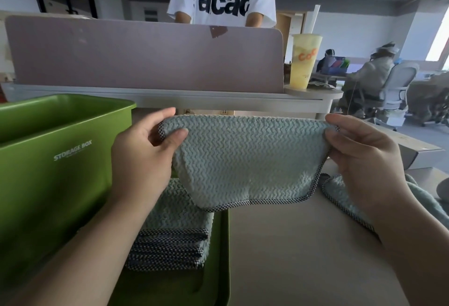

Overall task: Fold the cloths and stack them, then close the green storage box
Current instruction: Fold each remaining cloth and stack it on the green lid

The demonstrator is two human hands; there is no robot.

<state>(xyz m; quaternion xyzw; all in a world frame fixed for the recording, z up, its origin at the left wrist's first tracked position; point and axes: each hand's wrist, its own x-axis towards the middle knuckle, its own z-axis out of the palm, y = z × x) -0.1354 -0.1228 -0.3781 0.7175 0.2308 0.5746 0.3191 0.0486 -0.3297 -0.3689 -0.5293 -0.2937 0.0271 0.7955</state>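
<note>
I hold a pale green cloth (243, 160) with a checked hem up in the air, folded over at the top. My left hand (143, 152) pinches its top left corner and my right hand (364, 152) pinches its top right corner. Below it, a stack of folded cloths (170, 240) lies on the green lid (216, 281), which rests flat on the table. The green storage box (53, 160) stands open at the left, its inside mostly hidden. More unfolded cloths (340, 191) lie on the table under my right wrist.
A mauve desk divider (145, 53) runs across the back, with a person in a white T-shirt standing behind it. A yellow drink cup (303, 62) stands on the shelf at its right end. The beige table (303, 257) stretches right of the lid.
</note>
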